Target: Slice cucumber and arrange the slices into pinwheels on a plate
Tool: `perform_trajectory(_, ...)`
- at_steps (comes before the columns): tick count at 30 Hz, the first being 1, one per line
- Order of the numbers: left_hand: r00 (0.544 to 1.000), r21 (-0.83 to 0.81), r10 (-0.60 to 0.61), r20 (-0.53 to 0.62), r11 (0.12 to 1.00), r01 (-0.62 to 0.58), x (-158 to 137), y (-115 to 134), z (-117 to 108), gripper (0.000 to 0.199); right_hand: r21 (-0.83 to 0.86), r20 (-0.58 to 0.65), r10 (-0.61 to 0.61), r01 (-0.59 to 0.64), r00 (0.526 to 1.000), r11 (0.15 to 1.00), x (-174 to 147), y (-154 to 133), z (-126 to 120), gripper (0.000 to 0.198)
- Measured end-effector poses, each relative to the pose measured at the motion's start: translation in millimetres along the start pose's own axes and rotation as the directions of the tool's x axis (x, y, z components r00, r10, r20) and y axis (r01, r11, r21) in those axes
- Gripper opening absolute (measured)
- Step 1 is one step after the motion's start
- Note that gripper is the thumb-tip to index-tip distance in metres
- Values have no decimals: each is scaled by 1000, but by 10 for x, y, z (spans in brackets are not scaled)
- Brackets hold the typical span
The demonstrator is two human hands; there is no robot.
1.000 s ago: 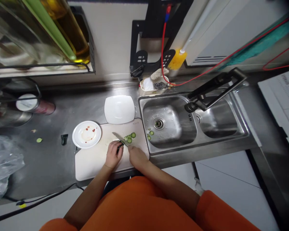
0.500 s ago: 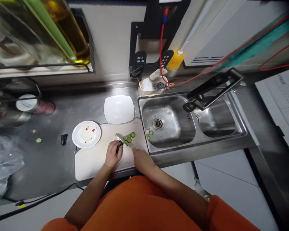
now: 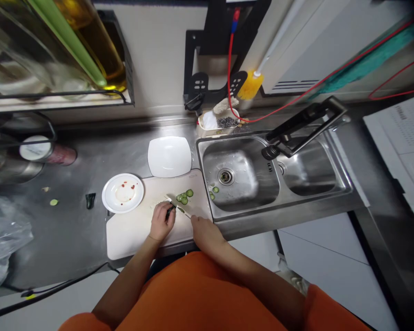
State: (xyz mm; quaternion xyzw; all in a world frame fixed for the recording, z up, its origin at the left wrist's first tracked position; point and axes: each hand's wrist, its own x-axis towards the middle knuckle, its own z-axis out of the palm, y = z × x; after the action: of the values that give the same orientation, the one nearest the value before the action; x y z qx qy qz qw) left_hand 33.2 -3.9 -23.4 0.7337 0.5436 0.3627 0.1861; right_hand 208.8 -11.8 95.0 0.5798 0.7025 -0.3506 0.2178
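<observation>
On the pale cutting board (image 3: 134, 236), my left hand (image 3: 162, 221) is closed around a short piece of dark green cucumber (image 3: 170, 211), mostly hidden by the fingers. My right hand (image 3: 204, 232) grips a knife (image 3: 184, 211) by its handle. The blade lies against the right side of the cucumber piece, close to my left fingertips. Several round cucumber slices (image 3: 184, 198) rest on the board just beyond the blade. A white plate (image 3: 109, 202) with red bits on it overlaps the board's upper left corner. Behind the board stands a white square dish (image 3: 169, 156).
Right of the board is a double steel sink (image 3: 251, 197) with a few cucumber slices in it, under a black faucet (image 3: 296, 122). On the left counter lie a dark green cucumber end (image 3: 90, 200), a small slice (image 3: 54, 202) and a clear plastic bag (image 3: 7, 239).
My right hand and the knife have shifted slightly to the right and down. My left hand stays in place on the cucumber.
</observation>
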Motion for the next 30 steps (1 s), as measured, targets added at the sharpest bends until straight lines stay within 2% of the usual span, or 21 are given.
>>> perform_trajectory(17,1000,-36,-14,-7,999,14,2,-24,6,18,-7,-32,-74,73,997,997,155,-65,-80,35)
perform_trajectory(22,1000,-41,-22,-1,999,22,-3,-22,11,18,7,-70,-108,109,992,994,277,-99,-49,33)
perform_trajectory(30,999,-20,-47,17,999,48,-1,-17,-4,17,49,-99,-97,102,990,994,436,-163,48,35)
